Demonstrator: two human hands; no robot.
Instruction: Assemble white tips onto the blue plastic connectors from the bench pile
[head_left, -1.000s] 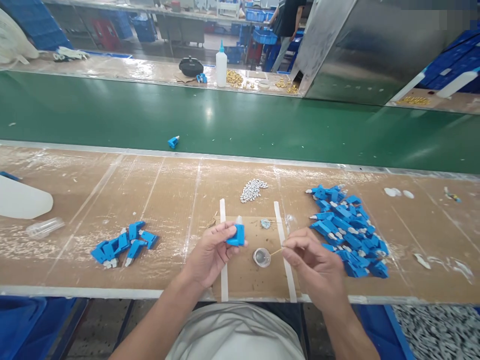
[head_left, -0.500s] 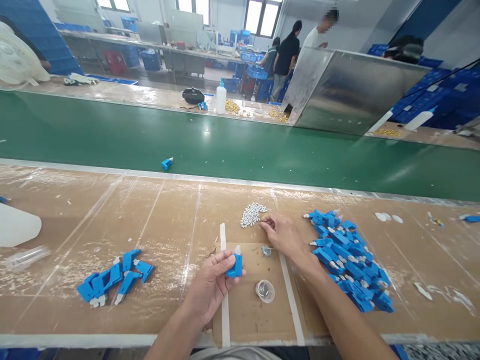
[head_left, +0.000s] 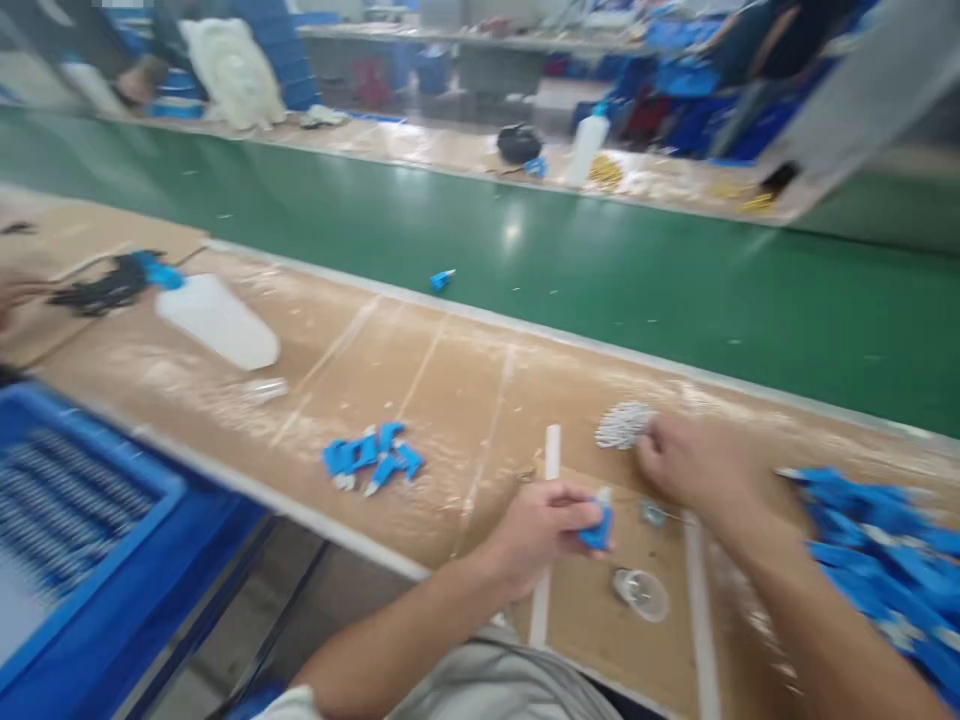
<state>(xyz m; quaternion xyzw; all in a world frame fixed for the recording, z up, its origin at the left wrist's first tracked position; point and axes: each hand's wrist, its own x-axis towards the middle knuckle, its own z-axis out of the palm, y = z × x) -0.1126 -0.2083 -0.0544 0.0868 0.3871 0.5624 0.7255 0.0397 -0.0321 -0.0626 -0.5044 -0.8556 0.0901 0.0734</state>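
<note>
My left hand (head_left: 551,530) grips a blue plastic piece (head_left: 596,532) with a whitish tip pointing up. At the edge of a pile of small grey-white pieces (head_left: 622,426) is my right hand (head_left: 686,458), its fingertips pinched together; blur hides whatever is between them. Below it lie a small bluish clear bit (head_left: 652,513) and a tilted clear cup (head_left: 643,594). A large heap of blue pieces (head_left: 885,560) lies beyond my right forearm. To the left is a smaller group of blue pieces (head_left: 367,457).
A green conveyor belt (head_left: 337,215) runs behind the bench, carrying one blue piece (head_left: 441,281). On the left are a white bottle (head_left: 221,322), a clear tube-like cup (head_left: 264,390), a black bundle (head_left: 105,288), another person's hand (head_left: 15,295) and a blue crate (head_left: 169,500).
The view has swung left, bringing the crate, whole bottle and another person's hand into sight. My left hand still holds the blue piece; my right hand stays by the grey-white pile.
</note>
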